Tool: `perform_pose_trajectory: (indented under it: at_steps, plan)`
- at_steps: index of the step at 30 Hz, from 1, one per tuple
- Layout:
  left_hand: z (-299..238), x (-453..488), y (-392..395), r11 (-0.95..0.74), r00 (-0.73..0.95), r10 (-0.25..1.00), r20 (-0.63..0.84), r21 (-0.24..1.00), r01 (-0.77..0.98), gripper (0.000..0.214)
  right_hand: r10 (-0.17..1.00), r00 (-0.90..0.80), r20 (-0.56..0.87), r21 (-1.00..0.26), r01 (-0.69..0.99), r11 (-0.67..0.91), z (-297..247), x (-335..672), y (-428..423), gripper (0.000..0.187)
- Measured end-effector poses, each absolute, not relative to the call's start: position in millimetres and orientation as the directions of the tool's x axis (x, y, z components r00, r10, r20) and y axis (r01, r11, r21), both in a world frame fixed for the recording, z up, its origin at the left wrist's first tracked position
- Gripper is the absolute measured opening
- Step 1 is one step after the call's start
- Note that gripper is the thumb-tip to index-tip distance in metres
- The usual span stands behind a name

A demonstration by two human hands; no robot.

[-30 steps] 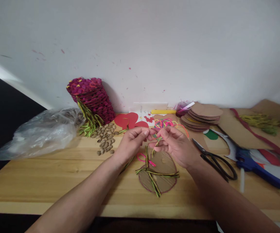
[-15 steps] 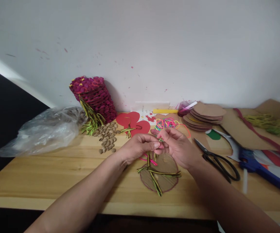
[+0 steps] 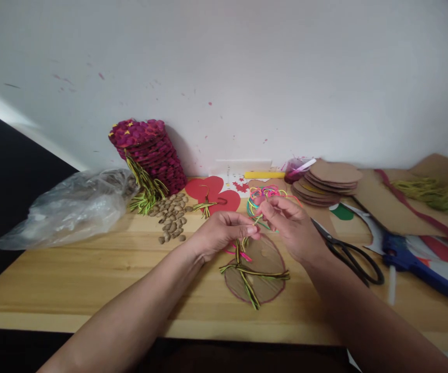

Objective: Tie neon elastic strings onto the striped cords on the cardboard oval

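Observation:
My left hand (image 3: 226,233) pinches thin cord between thumb and forefinger, above a round cardboard disc (image 3: 263,292). My right hand (image 3: 290,223) also pinches the cord (image 3: 257,220), a little to the right; the short green-yellow stretch shows between both fingertips. On the disc lie crossed bundles of black and yellow-green yarn (image 3: 247,270), and a bright pink strand (image 3: 243,253) rests beside them. Behind the hands sits a tangle of neon cord (image 3: 268,194); whether the held cord joins it cannot be told.
Left are a clear plastic bag (image 3: 72,212), a pile of nut shells (image 3: 173,215) and a stack of purple rounds (image 3: 150,155). Red paper circles (image 3: 224,201) lie behind. Right are scissors (image 3: 348,254), cardboard discs (image 3: 335,176) and a blue glue gun (image 3: 414,267).
My right hand has drawn slightly away from the left, so the cord between the fingertips now shows. My left hand has barely moved, and the yarn on the disc lies as before.

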State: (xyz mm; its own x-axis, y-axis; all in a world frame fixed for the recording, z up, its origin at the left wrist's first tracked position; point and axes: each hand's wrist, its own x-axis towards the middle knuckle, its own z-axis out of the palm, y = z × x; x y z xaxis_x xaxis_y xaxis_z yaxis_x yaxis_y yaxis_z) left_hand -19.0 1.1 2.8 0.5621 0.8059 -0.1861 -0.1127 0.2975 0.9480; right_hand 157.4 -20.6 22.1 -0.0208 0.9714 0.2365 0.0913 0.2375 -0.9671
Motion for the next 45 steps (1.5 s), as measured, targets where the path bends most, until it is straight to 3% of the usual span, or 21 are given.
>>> perform_pose_trajectory:
  at_steps: [5, 9, 15, 19, 22, 25, 27, 31, 34, 39, 45]
  plan:
    - [1, -18, 0, 0.389, 0.546, 0.791, -0.277, 0.916, -0.099, 0.033, 0.979, -0.034, 0.199, -0.98, 0.017, 0.2, 16, 160, -19, 0.026]
    - [0, -17, 1, 0.304, 0.559, 0.803, -0.209, 0.949, -0.082, 0.03, 0.989, -0.116, 0.094, -0.986, -0.148, 0.076, 16, 161, -20, 0.026]
    - [1, -19, 3, 0.257, 0.596, 0.785, -0.168, 0.964, -0.066, 0.033, 0.978, -0.151, 0.144, -0.944, -0.319, 0.089, 21, 161, -22, 0.022]
    - [-1, -21, 6, 0.197, 0.639, 0.754, -0.153, 0.98, 0.003, 0.035, 0.974, -0.193, 0.115, -0.937, -0.347, 0.042, 22, 163, -22, 0.025]
    - [-3, -22, 9, 0.037, 0.561, 0.826, -0.053, 0.998, 0.041, 0.026, 0.975, -0.217, 0.051, -0.94, -0.339, -0.027, 21, 164, -22, 0.025]
    - [-2, -22, 10, -0.194, 0.236, 0.956, 0.176, 0.98, 0.054, 0.022, 0.968, -0.249, -0.023, -0.924, -0.365, -0.116, 18, 164, -21, 0.023]
    - [2, -22, 9, -0.329, 0.112, 0.94, 0.321, 0.942, 0.06, 0.022, 0.959, -0.279, -0.04, -0.905, -0.398, -0.154, 15, 163, -20, 0.021]
    - [9, -19, 0, -0.537, 0.232, 0.837, 0.495, 0.826, 0.172, 0.01, 0.948, -0.319, 0.014, -0.886, -0.444, -0.137, 8, 160, -19, 0.02]
    - [8, -16, -4, -0.616, 0.271, 0.786, 0.556, 0.745, 0.257, 0.015, 0.945, -0.324, 0.04, -0.878, -0.463, -0.122, 6, 156, -20, 0.021]
    - [1, -13, -6, -0.639, 0.284, 0.769, 0.572, 0.692, 0.336, 0.012, 0.933, -0.36, 0.028, -0.869, -0.47, -0.156, 6, 151, -24, 0.021]
    - [2, -15, -6, -0.643, 0.28, 0.765, 0.58, 0.713, 0.279, 0.007, 0.934, -0.356, -0.035, -0.899, -0.397, -0.185, 7, 155, -22, 0.024]
